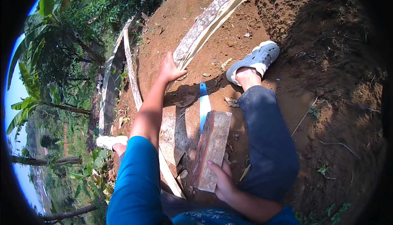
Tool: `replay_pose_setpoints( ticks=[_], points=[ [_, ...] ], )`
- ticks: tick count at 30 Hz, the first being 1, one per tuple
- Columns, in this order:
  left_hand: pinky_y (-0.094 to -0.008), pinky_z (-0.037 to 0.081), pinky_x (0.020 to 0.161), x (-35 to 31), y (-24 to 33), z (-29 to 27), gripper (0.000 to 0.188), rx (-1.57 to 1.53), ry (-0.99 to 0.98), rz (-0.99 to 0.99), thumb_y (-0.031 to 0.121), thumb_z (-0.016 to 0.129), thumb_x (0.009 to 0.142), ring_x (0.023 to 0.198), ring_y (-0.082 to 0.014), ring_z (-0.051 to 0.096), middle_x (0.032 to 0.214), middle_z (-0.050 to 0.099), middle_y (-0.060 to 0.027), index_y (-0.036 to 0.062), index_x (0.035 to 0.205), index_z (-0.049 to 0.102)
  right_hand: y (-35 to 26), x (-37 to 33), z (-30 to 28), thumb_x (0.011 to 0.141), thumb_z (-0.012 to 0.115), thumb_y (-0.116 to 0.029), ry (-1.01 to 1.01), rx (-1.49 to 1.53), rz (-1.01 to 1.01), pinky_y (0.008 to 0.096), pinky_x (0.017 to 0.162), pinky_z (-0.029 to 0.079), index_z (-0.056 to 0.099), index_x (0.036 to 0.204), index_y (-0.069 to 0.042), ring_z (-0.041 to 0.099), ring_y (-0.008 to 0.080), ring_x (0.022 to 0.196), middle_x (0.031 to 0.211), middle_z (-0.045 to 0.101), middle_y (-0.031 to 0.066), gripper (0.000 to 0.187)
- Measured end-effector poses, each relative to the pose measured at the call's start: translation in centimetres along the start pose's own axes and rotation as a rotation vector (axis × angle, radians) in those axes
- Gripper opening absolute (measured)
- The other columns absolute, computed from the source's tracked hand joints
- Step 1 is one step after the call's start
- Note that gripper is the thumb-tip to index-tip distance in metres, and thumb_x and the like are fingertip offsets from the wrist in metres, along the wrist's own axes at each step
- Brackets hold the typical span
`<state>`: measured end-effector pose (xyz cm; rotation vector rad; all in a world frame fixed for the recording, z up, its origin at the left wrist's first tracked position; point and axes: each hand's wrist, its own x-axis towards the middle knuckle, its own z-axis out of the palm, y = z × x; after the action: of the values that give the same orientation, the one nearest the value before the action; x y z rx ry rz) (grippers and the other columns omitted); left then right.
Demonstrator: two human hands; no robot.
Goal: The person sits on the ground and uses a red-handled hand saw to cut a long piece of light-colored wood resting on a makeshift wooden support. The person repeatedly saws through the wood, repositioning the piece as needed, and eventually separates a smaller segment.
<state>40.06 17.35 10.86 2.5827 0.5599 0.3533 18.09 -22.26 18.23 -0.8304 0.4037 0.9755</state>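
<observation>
My left hand [170,69] is closed on the near end of a long, pale plank [213,18] with mottled, bark-like patches. That plank slants away to the upper right over the soil. Lower down, my right hand [223,180] grips the right edge of a short wooden board [216,147], its thumb on the weathered upper face. One long side of the board is reddish brown and rough. From behind its far end sticks out a flat blue-and-white blade [204,102] with a small hole near the tip, like a saw blade; its other end is hidden.
My feet, in pale clogs [256,61], stand apart on reddish soil. Beside my left arm lie a broad, mottled wood piece [168,131] and a thin strip [132,71]. A long curved board [107,88] borders greenery and banana plants [30,81] at left. Dry leaves and twigs are scattered about.
</observation>
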Motion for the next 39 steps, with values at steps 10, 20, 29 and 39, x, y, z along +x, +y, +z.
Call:
replay_pose_setpoints(
  ticks=[10, 20, 29, 39],
  points=[
    [-0.0479, 0.049, 0.099, 1.2, 8.2, -10.4, 0.087, 0.151, 0.338, -0.068, 0.040, 0.086, 0.058, 0.113, -0.0402, 0.060, 0.118, 0.060, -0.0238, 0.0008, 0.122, 0.043, 2.1, 1.4, -1.5, 0.098, 0.061, -0.014, 0.009, -0.046, -0.107, 0.0350, 0.106, 0.041, 0.045, 0.142, -0.003, 0.055, 0.0193, 0.121, 0.133, 0.057, 0.0097, 0.049],
    [-0.0461, 0.050, 0.100, -12.9, 4.2, -22.3, 0.092, 0.101, 0.283, 0.040, 0.036, 0.086, 0.057, 0.116, -0.0400, 0.062, 0.124, 0.063, -0.0235, 0.0045, 0.134, 0.047, 2.9, 4.8, -3.5, 0.097, 0.063, -0.017, -0.035, -0.196, -0.232, 0.0345, 0.093, 0.050, 0.052, 0.133, -0.003, 0.062, 0.0182, 0.109, 0.122, 0.063, 0.0088, 0.040],
    [-0.0483, 0.049, 0.093, -36.4, 0.0, -23.6, 0.080, 0.092, 0.308, -0.107, 0.024, 0.081, 0.052, 0.106, -0.0433, 0.059, 0.110, 0.060, -0.0214, 0.0044, 0.123, 0.049, 3.8, 6.9, -4.3, 0.097, 0.065, -0.018, -0.063, -0.300, -0.234, 0.0378, 0.088, 0.054, 0.056, 0.125, -0.003, 0.065, 0.0197, 0.104, 0.114, 0.066, 0.0094, 0.033],
    [-0.0530, 0.044, 0.098, -51.4, -5.0, -18.0, 0.089, 0.035, 0.230, -0.161, 0.024, 0.085, 0.047, 0.114, -0.0467, 0.054, 0.116, 0.056, -0.0231, 0.0032, 0.125, 0.046, 0.1, 6.6, -4.8, 0.094, 0.068, -0.019, 0.023, -0.205, -0.454, 0.0389, 0.091, 0.054, 0.057, 0.127, -0.007, 0.065, 0.0213, 0.106, 0.116, 0.066, 0.0084, 0.037]
  ],
)
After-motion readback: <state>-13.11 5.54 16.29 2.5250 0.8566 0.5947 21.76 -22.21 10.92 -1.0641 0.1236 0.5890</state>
